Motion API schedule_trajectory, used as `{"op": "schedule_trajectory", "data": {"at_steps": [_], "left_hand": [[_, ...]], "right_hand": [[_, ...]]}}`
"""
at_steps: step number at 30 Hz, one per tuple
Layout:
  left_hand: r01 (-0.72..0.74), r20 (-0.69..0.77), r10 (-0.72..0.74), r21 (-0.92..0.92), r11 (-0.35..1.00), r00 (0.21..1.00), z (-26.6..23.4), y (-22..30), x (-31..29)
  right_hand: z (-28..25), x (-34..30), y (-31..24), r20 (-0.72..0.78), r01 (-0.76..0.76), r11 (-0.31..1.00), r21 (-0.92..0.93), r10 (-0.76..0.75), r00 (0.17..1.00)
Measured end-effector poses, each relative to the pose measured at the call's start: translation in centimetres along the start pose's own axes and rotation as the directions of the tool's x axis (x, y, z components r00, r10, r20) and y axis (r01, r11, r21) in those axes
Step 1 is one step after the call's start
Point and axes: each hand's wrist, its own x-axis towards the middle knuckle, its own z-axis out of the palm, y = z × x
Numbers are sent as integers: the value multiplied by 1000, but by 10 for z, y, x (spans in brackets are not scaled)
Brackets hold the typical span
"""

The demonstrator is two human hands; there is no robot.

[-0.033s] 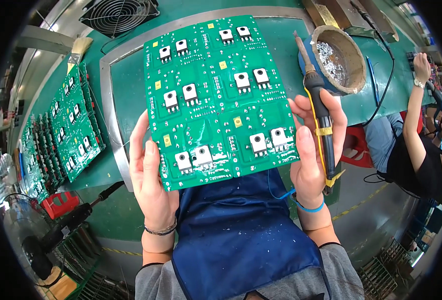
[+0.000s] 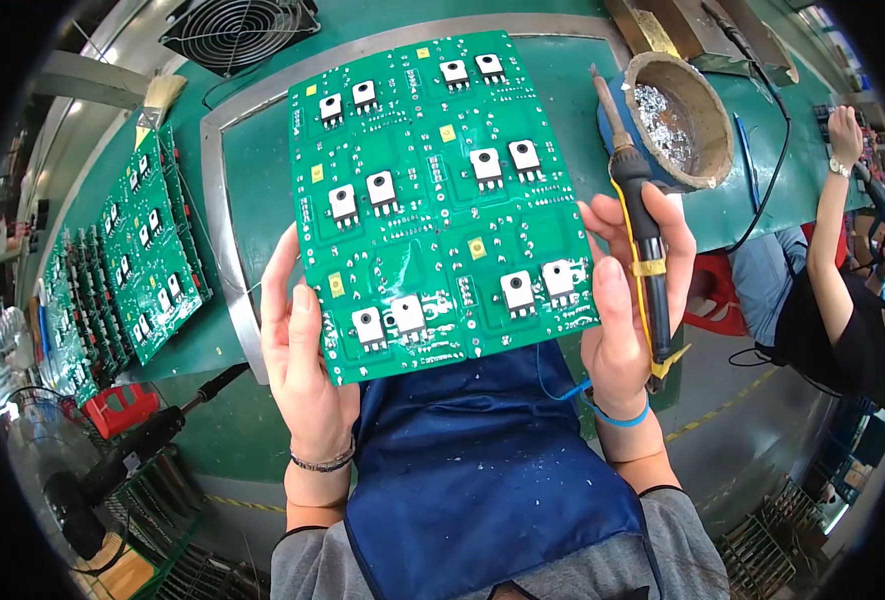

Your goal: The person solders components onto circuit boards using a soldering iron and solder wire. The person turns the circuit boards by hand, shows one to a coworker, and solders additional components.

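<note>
- Circuit board point(image 2: 440, 212), green and studded with white-bodied components in pairs, is held up in the middle, above the green bench point(image 2: 257, 165).
- Left hand point(image 2: 307, 360) grips its left edge towards the near corner, thumb on the face.
- Right hand point(image 2: 622, 325) does double duty: it supports the board's right edge and keeps hold of a soldering iron point(image 2: 645, 225), tip pointing to the far side.
- That tip sits by a round bowl point(image 2: 719, 125) with silvery scraps inside; whether they touch I can't tell.
- More green boards point(image 2: 152, 255) stand upright in a row on the left, a pale-bristled brush point(image 2: 164, 92) just beyond them.
- Black fan point(image 2: 237, 35) stands at the far left.
- Blue apron point(image 2: 482, 470) covers the worker's lap, near side.
- Over on the right, a co-worker point(image 2: 827, 330) in black has one arm raised.
</note>
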Motion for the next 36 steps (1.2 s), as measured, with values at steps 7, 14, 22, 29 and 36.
{"op": "schedule_trajectory", "data": {"at_steps": [7, 14, 22, 29, 36], "left_hand": [[-1, -10, 1, -5, 1000, 1000, -3, -5, -6], [-25, 43, 24, 28, 999, 999, -14, -9, -9], [-2, 26, 1, 16, 1000, 1000, -13, -8, -8], [85, 8, -84, -76, 993, 996, -14, -6, -8], [130, -5, -131, -100, 986, 991, -12, -7, -9]], "right_hand": [[-2, -11, -4, 6, -1, 1000, 19, 1, 1000], [-2, -16, -5, 14, -6, 1000, 7, 6, 1000], [-1, -18, -10, 17, -3, 1000, 25, 3, 1000], [3, -18, -19, -11, -52, 996, 77, 53, 999], [-1, -20, -18, 31, -6, 995, 102, 3, 1000]]}}
